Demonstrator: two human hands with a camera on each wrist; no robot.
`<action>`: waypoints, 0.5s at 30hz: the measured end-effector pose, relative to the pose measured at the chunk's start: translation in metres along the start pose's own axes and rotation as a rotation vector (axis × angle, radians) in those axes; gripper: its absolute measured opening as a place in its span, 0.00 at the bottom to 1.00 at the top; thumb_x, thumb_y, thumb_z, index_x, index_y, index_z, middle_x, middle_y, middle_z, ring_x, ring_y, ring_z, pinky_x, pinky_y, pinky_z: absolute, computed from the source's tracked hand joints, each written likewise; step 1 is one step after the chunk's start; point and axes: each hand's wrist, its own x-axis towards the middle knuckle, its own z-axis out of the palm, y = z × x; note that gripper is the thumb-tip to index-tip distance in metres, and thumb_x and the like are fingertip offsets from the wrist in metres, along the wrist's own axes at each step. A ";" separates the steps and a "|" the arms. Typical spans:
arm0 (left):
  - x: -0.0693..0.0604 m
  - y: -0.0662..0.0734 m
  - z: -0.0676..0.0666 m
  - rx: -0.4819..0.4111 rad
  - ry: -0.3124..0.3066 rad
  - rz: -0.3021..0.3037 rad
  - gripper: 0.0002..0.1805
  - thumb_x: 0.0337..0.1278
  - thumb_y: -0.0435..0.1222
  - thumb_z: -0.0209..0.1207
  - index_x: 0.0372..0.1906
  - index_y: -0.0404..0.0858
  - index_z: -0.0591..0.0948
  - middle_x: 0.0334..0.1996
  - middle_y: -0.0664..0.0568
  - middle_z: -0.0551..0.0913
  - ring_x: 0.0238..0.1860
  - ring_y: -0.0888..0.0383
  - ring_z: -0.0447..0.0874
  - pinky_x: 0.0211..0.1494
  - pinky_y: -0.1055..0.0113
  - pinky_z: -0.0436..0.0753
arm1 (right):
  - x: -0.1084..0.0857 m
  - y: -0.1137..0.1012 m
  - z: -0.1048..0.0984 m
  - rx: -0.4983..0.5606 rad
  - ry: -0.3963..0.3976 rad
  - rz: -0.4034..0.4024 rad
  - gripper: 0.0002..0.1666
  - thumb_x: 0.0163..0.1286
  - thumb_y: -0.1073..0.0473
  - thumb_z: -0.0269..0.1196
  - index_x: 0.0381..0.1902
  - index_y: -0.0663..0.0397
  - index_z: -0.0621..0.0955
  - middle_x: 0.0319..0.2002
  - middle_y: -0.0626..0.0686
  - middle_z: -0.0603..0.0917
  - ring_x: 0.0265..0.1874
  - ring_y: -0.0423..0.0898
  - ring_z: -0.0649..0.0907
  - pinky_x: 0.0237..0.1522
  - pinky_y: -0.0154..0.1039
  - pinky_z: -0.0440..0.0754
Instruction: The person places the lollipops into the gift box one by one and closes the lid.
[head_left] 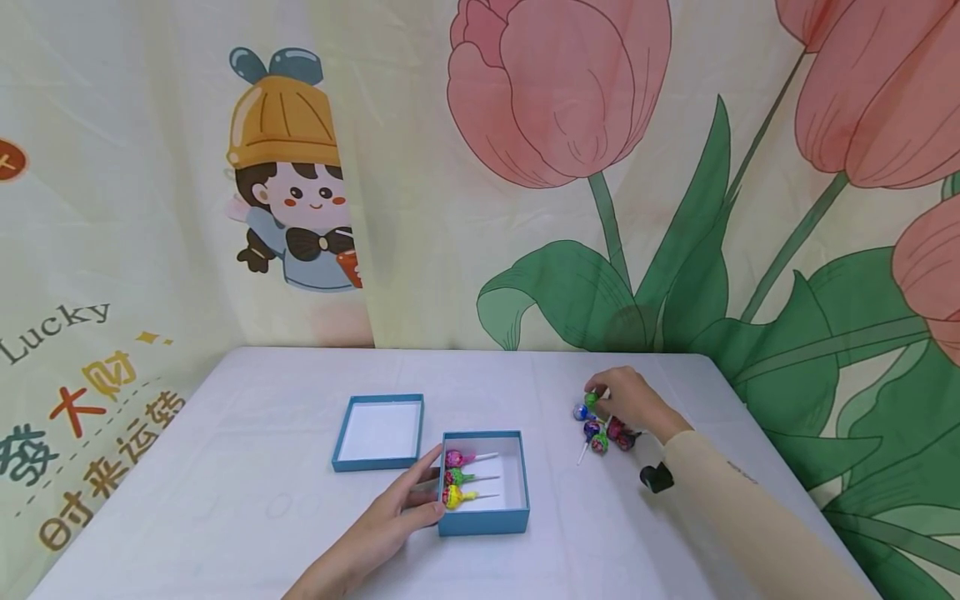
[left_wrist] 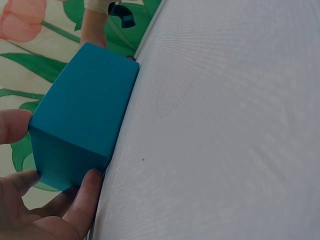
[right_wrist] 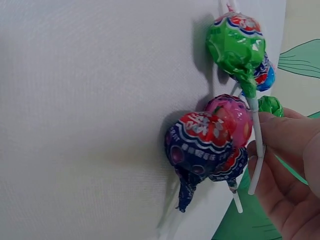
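My left hand (head_left: 401, 508) holds the left side of a blue open box (head_left: 491, 522), thumb at the near corner and fingers along the left wall. Inside, against that wall, lie a pink lollipop (head_left: 456, 458), a green lollipop (head_left: 455, 477) and a yellow lollipop (head_left: 454, 497), sticks pointing right. At the table's right, my right hand (head_left: 630, 398) pinches a green-wrapped lollipop (head_left: 592, 400), partly hidden by fingers in the right wrist view. Around it lie several more lollipops, among them a dark blue one (right_wrist: 197, 145), a pink one (right_wrist: 232, 117) and a green-and-red one (right_wrist: 235, 45).
A blue box lid (head_left: 378, 429) lies inside-up on the white tablecloth (head_left: 247, 467), left of and behind the box. Behind the table hangs a curtain (head_left: 405, 208) printed with tulips and a cartoon child. A black wrist device (head_left: 657, 477) hangs under the right sleeve.
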 end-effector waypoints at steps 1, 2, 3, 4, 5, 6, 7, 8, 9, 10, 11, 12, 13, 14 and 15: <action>0.000 0.000 0.000 -0.002 -0.002 -0.001 0.42 0.74 0.46 0.64 0.86 0.59 0.58 0.78 0.36 0.65 0.69 0.43 0.75 0.63 0.26 0.75 | -0.001 -0.001 -0.001 0.001 0.004 -0.005 0.17 0.71 0.69 0.70 0.56 0.58 0.88 0.46 0.52 0.90 0.45 0.47 0.86 0.53 0.47 0.88; 0.000 0.000 0.000 -0.003 -0.003 -0.001 0.42 0.74 0.46 0.64 0.86 0.59 0.58 0.79 0.36 0.65 0.69 0.43 0.75 0.63 0.26 0.76 | -0.001 -0.001 -0.001 0.003 0.009 -0.012 0.16 0.71 0.69 0.71 0.56 0.57 0.88 0.46 0.52 0.90 0.46 0.47 0.86 0.53 0.47 0.88; 0.000 -0.001 0.000 -0.002 -0.003 -0.001 0.42 0.74 0.46 0.64 0.86 0.59 0.58 0.79 0.36 0.65 0.69 0.43 0.75 0.64 0.27 0.76 | -0.001 -0.002 -0.002 0.004 0.016 -0.021 0.16 0.71 0.69 0.71 0.55 0.57 0.89 0.46 0.52 0.90 0.46 0.47 0.86 0.53 0.47 0.88; 0.001 -0.001 0.000 -0.002 -0.001 -0.002 0.42 0.74 0.46 0.64 0.86 0.59 0.58 0.79 0.36 0.65 0.69 0.43 0.75 0.64 0.27 0.76 | -0.001 -0.003 -0.003 0.005 0.021 -0.029 0.16 0.70 0.69 0.71 0.55 0.57 0.89 0.46 0.51 0.90 0.46 0.47 0.86 0.53 0.47 0.88; 0.001 -0.001 0.000 0.000 0.000 -0.003 0.42 0.74 0.46 0.64 0.86 0.59 0.58 0.79 0.36 0.65 0.69 0.43 0.75 0.64 0.27 0.76 | -0.001 -0.004 -0.003 0.004 0.026 -0.041 0.16 0.70 0.69 0.71 0.55 0.58 0.89 0.46 0.51 0.90 0.46 0.48 0.86 0.52 0.46 0.88; 0.001 -0.002 0.000 -0.001 0.000 -0.003 0.42 0.74 0.46 0.64 0.86 0.60 0.58 0.79 0.36 0.65 0.69 0.43 0.75 0.64 0.27 0.76 | -0.002 -0.005 -0.004 0.006 0.031 -0.049 0.16 0.70 0.69 0.71 0.55 0.58 0.89 0.46 0.51 0.90 0.47 0.48 0.86 0.52 0.46 0.88; 0.001 -0.002 0.000 0.001 0.002 -0.004 0.43 0.73 0.46 0.65 0.86 0.60 0.58 0.79 0.36 0.65 0.68 0.43 0.75 0.63 0.27 0.76 | -0.002 -0.007 -0.004 0.007 0.035 -0.057 0.16 0.70 0.69 0.71 0.55 0.58 0.89 0.46 0.51 0.90 0.47 0.48 0.86 0.52 0.46 0.88; 0.001 -0.002 0.000 0.004 0.003 -0.004 0.43 0.73 0.46 0.65 0.86 0.60 0.58 0.79 0.36 0.65 0.68 0.43 0.75 0.63 0.27 0.76 | -0.002 -0.008 -0.005 0.010 0.039 -0.061 0.16 0.70 0.69 0.71 0.55 0.58 0.89 0.46 0.50 0.90 0.47 0.48 0.86 0.52 0.45 0.88; 0.001 -0.002 0.000 0.002 0.003 -0.006 0.43 0.73 0.46 0.65 0.85 0.60 0.59 0.79 0.37 0.65 0.68 0.43 0.75 0.63 0.27 0.76 | -0.002 -0.011 -0.006 0.014 0.042 -0.066 0.16 0.70 0.69 0.72 0.55 0.57 0.89 0.46 0.50 0.90 0.46 0.47 0.86 0.51 0.45 0.89; 0.001 -0.002 0.000 0.000 0.003 -0.007 0.43 0.73 0.46 0.65 0.85 0.60 0.59 0.79 0.36 0.65 0.69 0.43 0.75 0.64 0.27 0.76 | -0.002 -0.013 -0.006 0.015 0.044 -0.076 0.16 0.70 0.69 0.72 0.55 0.57 0.89 0.45 0.50 0.90 0.46 0.47 0.86 0.51 0.45 0.89; 0.002 -0.002 0.000 -0.003 0.002 -0.008 0.43 0.73 0.46 0.65 0.85 0.60 0.59 0.79 0.36 0.65 0.69 0.43 0.75 0.63 0.27 0.76 | -0.002 -0.017 -0.007 0.018 0.048 -0.084 0.16 0.70 0.68 0.72 0.55 0.58 0.89 0.45 0.50 0.90 0.46 0.47 0.86 0.51 0.45 0.89; 0.002 -0.002 0.000 -0.006 0.000 -0.008 0.43 0.73 0.46 0.65 0.86 0.60 0.58 0.79 0.36 0.65 0.69 0.43 0.75 0.63 0.27 0.76 | -0.003 -0.020 -0.007 0.019 0.052 -0.091 0.16 0.70 0.68 0.72 0.54 0.57 0.89 0.45 0.49 0.90 0.45 0.47 0.86 0.51 0.44 0.88; 0.002 -0.002 0.000 -0.009 -0.001 -0.009 0.43 0.73 0.46 0.65 0.85 0.60 0.59 0.79 0.36 0.65 0.69 0.43 0.75 0.64 0.27 0.76 | -0.003 -0.024 -0.008 0.020 0.057 -0.098 0.15 0.70 0.68 0.72 0.54 0.56 0.89 0.45 0.49 0.90 0.44 0.46 0.86 0.51 0.44 0.88; 0.002 -0.002 0.000 -0.010 -0.005 -0.008 0.43 0.73 0.46 0.65 0.86 0.60 0.58 0.79 0.36 0.65 0.69 0.43 0.75 0.64 0.27 0.76 | -0.003 -0.029 -0.008 0.023 0.060 -0.106 0.15 0.70 0.68 0.72 0.54 0.56 0.89 0.44 0.48 0.90 0.43 0.46 0.86 0.50 0.43 0.88; 0.001 -0.002 0.000 -0.012 -0.006 -0.008 0.43 0.73 0.46 0.65 0.86 0.60 0.58 0.79 0.36 0.65 0.69 0.43 0.75 0.64 0.27 0.76 | -0.004 -0.033 -0.009 0.027 0.062 -0.112 0.15 0.70 0.68 0.72 0.54 0.56 0.89 0.44 0.48 0.90 0.42 0.45 0.86 0.49 0.42 0.88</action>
